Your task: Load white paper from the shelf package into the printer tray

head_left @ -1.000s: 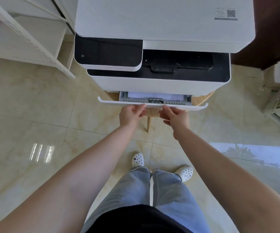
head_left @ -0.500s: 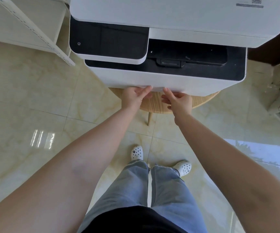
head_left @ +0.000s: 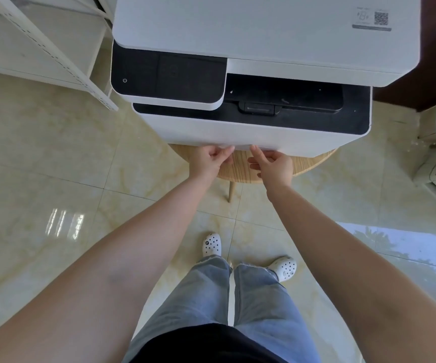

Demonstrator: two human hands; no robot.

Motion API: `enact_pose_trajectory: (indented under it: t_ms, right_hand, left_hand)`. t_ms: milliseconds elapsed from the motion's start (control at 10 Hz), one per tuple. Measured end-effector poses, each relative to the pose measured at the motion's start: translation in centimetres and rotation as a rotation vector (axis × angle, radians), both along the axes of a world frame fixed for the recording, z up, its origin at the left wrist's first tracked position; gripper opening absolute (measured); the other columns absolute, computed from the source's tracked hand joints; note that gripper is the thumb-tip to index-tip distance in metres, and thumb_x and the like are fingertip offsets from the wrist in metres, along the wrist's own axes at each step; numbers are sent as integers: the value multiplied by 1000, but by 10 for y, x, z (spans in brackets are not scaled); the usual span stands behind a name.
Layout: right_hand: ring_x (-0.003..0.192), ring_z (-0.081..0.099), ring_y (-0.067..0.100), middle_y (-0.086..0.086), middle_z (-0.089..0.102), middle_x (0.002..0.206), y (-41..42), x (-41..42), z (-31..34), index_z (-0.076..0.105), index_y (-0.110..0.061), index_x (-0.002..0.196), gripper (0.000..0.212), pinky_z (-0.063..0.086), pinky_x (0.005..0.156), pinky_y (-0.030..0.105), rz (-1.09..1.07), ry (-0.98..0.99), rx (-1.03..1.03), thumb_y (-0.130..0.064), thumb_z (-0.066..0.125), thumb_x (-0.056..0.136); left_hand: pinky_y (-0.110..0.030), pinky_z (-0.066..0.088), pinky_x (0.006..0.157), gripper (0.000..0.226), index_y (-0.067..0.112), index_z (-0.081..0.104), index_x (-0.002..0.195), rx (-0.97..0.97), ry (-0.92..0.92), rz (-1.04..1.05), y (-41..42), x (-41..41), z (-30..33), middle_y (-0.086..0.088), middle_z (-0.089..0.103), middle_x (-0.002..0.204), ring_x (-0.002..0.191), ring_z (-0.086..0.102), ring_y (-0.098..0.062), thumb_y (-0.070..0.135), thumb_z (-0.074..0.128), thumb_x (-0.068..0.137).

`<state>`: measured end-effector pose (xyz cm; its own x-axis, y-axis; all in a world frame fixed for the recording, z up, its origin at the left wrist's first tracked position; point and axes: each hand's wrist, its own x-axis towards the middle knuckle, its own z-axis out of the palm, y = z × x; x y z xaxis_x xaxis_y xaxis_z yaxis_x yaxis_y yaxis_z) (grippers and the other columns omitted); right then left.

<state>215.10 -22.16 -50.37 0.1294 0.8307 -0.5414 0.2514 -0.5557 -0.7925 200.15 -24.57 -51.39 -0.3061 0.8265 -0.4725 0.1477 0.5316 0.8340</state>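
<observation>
Fingertips of the left hand (head_left: 210, 159) and right hand (head_left: 273, 165) press, loosely curled and holding nothing, against the printer (head_left: 250, 137) front on the round counter (head_left: 240, 171). Tray looks flush, paper hidden inside; an uneven push could leave it unlatched.

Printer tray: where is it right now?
Head view, centre: the tray sits flush in the printer front's bottom edge, above the round wooden table.

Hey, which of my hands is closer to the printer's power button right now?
Left. The left hand sits below and right of the power button; the right hand is farther right along the printer's front edge.
</observation>
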Motion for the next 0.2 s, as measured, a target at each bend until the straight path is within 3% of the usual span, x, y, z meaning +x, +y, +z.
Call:
enact_pose_trajectory:
  t_ms: [200]
  right_hand:
    - [46,58,9,-5,66,50,-10,11,32,68,-9,74,16,48,49,19,125,49,-67,-21,67,84]
  left_hand:
    - [-24,49,66,22,15,65,68,-146,-235,-135,-22,10,36,3,61,60,63,57,-12,24,64,88]
